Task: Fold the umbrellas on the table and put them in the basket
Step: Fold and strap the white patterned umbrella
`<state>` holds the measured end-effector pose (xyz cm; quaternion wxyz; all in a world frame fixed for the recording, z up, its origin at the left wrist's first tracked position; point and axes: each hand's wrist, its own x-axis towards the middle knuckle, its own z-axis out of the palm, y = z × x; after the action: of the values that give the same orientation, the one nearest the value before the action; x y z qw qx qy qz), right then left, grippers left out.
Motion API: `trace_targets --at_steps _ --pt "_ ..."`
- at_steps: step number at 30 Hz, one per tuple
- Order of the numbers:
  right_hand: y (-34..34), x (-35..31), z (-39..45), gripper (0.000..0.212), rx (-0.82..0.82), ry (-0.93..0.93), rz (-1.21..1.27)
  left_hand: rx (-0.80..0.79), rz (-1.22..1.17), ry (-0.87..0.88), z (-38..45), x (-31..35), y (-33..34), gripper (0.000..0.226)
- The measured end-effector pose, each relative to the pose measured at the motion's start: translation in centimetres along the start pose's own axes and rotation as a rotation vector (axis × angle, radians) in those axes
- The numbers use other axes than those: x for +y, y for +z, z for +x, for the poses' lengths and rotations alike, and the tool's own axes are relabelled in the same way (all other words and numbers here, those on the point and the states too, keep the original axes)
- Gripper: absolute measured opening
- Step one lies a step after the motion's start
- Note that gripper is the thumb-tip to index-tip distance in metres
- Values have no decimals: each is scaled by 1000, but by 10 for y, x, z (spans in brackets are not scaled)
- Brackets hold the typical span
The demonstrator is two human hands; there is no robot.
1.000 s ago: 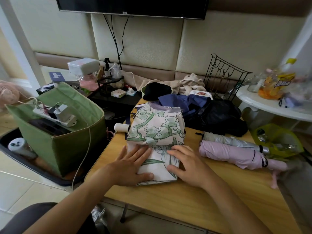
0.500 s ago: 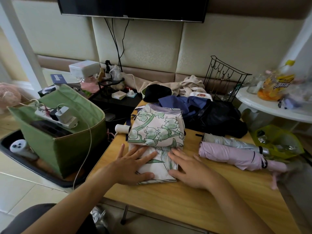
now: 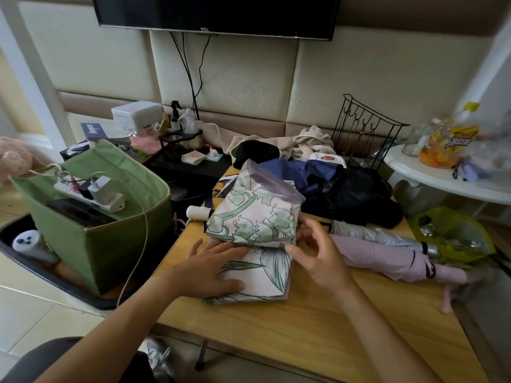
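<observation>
1. The floral umbrella (image 3: 254, 230), soft pale cloth printed with green leaves and flowers, lies on the left part of the wooden table (image 3: 290, 327); its white handle (image 3: 197, 212) sticks out past the left table edge.
2. The left hand (image 3: 213, 268) lies flat with spread, straight fingers pressing the near flap of the cloth, close to the table's left edge.
3. The right hand (image 3: 315, 252) is at the right side of the cloth, fingers loosely bent and spread, thumb tip on the fold's corner; whether it pinches the cloth cannot be told.
4. Right of it lie a folded pink umbrella (image 3: 387, 257) and a silvery one (image 3: 378, 234) just beyond, both slim rolled tubes.
5. Far behind is a heap of dark blue and black cloth (image 3: 345, 192).
6. The green fabric basket (image 3: 110, 230), box-shaped with an open top, stands left of the table, apart from it; a white power strip (image 3: 94, 193) lies across its top.
7. Bare wood lies near the person.
</observation>
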<state>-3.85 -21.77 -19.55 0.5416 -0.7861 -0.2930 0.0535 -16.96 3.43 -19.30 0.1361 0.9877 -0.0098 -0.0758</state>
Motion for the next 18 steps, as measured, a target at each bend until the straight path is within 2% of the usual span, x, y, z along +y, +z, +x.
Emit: trace_targets --at_steps 4,7,8,9,10,12,13,14,16,18 --pt "5 -4 -5 63 28 -105 -12 26 -46 -38 -3 -5 -8 73" --pt "9 -4 -7 92 90 -220 -74 66 -191 -96 -6 -4 -19 54" --pt "8 -3 -7 97 98 -234 -95 80 -291 -109 -6 -1 -22 43" --pt "8 -4 -6 93 101 -252 -138 93 -443 -155 -7 0 -23 33" --pt "9 -4 -6 80 110 -288 -206 99 -635 -231 -7 2 -23 26" --pt "11 -4 -7 41 146 -410 -359 120 -1062 -395 -4 1 -23 26" --pt "11 -5 -8 30 131 -447 -386 148 -1271 -465 -4 1 -23 27" --pt "10 -5 -9 29 88 -459 -378 187 -1446 -530 -4 2 -26 30" --pt "8 -9 -14 39 -81 -429 -315 251 -1657 -636 -4 -1 -30 45" --pt "9 -12 -19 61 -245 -397 -243 215 -1656 -678 -2 -4 -30 64"
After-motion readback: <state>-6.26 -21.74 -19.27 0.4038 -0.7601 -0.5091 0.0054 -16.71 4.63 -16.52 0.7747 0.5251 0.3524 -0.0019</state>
